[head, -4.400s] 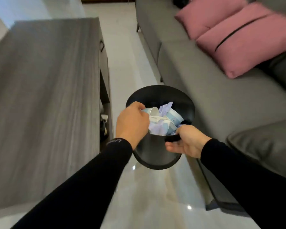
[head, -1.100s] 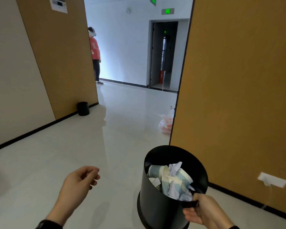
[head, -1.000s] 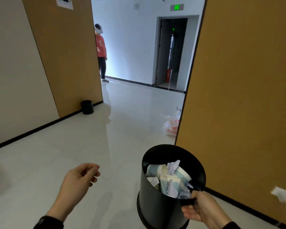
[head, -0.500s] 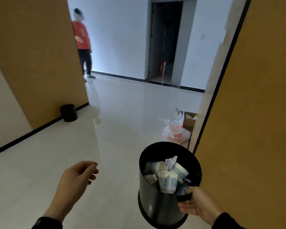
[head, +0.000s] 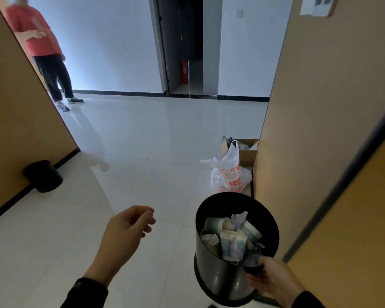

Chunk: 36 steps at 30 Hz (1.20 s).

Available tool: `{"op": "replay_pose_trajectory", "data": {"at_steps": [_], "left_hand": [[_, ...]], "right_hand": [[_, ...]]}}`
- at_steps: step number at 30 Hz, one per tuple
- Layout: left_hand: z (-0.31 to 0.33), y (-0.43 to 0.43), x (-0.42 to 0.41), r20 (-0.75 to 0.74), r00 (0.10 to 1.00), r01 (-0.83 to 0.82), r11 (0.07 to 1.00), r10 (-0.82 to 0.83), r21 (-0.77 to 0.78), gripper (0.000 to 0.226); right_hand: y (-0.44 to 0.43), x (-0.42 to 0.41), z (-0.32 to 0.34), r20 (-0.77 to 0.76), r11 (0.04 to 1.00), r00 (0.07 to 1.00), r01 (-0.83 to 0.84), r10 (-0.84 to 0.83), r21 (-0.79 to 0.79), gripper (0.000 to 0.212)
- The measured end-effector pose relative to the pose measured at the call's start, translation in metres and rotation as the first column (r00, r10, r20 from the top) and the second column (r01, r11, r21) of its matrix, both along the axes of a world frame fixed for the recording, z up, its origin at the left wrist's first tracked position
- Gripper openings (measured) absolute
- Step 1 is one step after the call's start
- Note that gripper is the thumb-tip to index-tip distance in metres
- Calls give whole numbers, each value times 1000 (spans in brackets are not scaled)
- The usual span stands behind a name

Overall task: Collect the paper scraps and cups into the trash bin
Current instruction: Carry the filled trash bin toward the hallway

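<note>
A black trash bin [head: 218, 272] hangs low at the right, held off the floor by my right hand [head: 273, 280], which grips its near rim. Inside lie several pale blue paper cups [head: 229, 237] and crumpled paper scraps [head: 239, 218]. My left hand [head: 125, 234] floats to the left of the bin with its fingers loosely curled and nothing in it.
A white plastic bag [head: 228, 174] and a cardboard box [head: 246, 152] sit on the floor by the right wooden wall [head: 320, 130]. Another black bin [head: 42, 176] stands by the left wall. A person in a red top [head: 40, 52] stands far left. Glossy tiled floor lies ahead.
I have left the sofa and table and walked into a corridor carrying the bin. In the last second the bag, box and doorway have come closer; my left hand stays empty.
</note>
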<state>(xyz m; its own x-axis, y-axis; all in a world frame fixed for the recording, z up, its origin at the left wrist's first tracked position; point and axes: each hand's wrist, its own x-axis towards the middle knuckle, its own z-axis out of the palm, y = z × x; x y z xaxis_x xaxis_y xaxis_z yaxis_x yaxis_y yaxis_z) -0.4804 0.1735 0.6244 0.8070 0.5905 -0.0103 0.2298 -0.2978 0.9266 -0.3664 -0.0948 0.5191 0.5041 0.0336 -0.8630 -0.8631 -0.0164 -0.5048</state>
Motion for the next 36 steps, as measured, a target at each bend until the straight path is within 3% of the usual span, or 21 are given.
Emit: {"op": "replay_pose_trajectory", "data": {"at_steps": [3,7,18,28,36], "left_hand": [[-25,26,61,-33,999,-25,999,24,-30,14],[-64,54,138,-96,995,-12,997,5,-73,15],[-226,76,317,-270,934,188,965,-234,-185,17],[-402,62,378,-419,827,283,922,-374,-266,18],[-498,44,405,-494,759,340,906,-423,-253,19]], "right_hand": [[29,60,-38,-64,998,997,49,-51,-28,11],[60,118,-84,-46,992,991,126,-127,-30,26],[82,219,-230,-35,946,947,315,-318,-75,29],[58,238,-411,-185,931,913,344,-363,-125,17],[39,235,-522,-270,925,888,330,-372,-187,28]]}}
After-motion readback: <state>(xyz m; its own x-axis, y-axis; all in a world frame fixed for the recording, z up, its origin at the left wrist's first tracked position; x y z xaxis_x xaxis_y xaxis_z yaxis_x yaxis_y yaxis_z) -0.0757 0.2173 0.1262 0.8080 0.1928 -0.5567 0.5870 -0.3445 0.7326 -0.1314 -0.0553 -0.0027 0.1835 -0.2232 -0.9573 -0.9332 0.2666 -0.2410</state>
